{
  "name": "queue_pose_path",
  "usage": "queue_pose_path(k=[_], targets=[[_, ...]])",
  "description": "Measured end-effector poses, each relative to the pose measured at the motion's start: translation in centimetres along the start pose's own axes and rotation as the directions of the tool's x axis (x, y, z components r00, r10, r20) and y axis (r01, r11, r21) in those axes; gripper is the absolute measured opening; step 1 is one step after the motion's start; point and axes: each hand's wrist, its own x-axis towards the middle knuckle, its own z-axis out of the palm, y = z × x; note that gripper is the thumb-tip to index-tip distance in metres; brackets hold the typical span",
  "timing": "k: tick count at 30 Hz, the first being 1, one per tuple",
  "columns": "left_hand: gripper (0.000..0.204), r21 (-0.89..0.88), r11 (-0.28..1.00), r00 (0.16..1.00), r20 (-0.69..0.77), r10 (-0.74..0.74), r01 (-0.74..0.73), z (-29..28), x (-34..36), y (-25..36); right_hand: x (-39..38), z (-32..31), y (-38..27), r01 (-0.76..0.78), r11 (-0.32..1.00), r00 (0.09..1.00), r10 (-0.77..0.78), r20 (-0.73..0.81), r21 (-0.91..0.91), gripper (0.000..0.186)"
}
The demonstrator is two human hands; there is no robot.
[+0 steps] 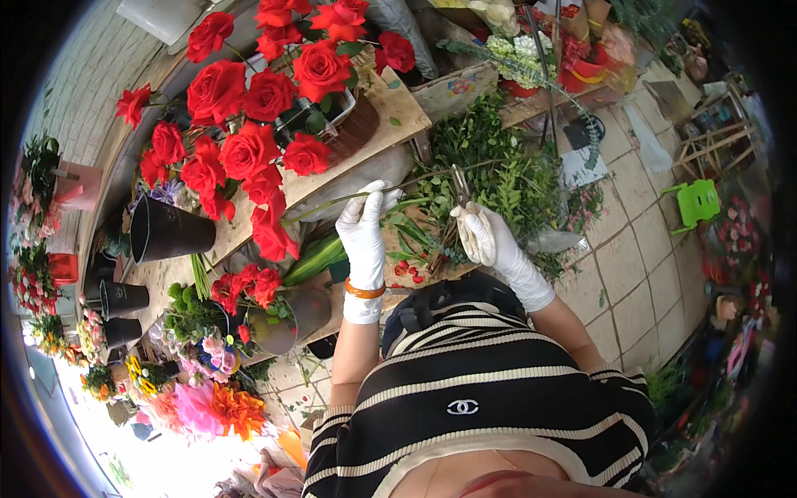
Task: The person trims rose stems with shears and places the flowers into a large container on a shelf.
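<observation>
My left hand (363,228), in a white glove with an orange bangle at the wrist, pinches the long green stem of a red rose (274,235). The bloom hangs to the left of the hand, and the bare stem runs on to the right. In my gloved right hand (481,237) is a pair of pruning shears (460,186), its blades pointing up close to the stem. Whether the blades touch the stem I cannot tell. Behind the hands lies a heap of green foliage (486,137).
Several red roses (251,149) crowd a container on the wooden workbench (403,104) at upper left. A black bucket (170,232) stands left of them. Red blooms fill another bucket (290,319) nearer me. A green plastic stool (696,203) stands on the tiled floor (635,266) at right.
</observation>
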Motion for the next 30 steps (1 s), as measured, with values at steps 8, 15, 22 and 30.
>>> queue_pose_path(k=[8, 15, 22, 30], targets=[[0.018, -0.047, 0.999, 1.000, -0.007, -0.023, 0.023, -0.5, -0.4, -1.2, -0.7, -0.3, 0.5, 0.024, 0.977, 0.999, -0.019, 0.027, -0.210, 0.033], [0.021, -0.062, 0.995, 0.996, -0.022, -0.082, 0.081, -1.6, -0.2, -1.3, -0.6, -0.1, 0.5, -0.003, 0.991, 1.000, 0.001, -0.012, -0.134, 0.034], [0.037, -0.350, 0.881, 0.938, -0.020, -0.346, 0.318, -1.4, -1.7, -2.9, 1.0, 5.3, -0.6, 0.202, 0.137, 0.970, -0.163, 0.179, -0.970, 0.033], [0.014, 0.324, 0.933, 0.988, -0.036, -0.150, 0.153, -2.6, -2.1, 1.1, 1.5, 9.5, -3.0, 0.353, 0.039, 0.837, -0.459, 0.297, -0.935, 0.044]])
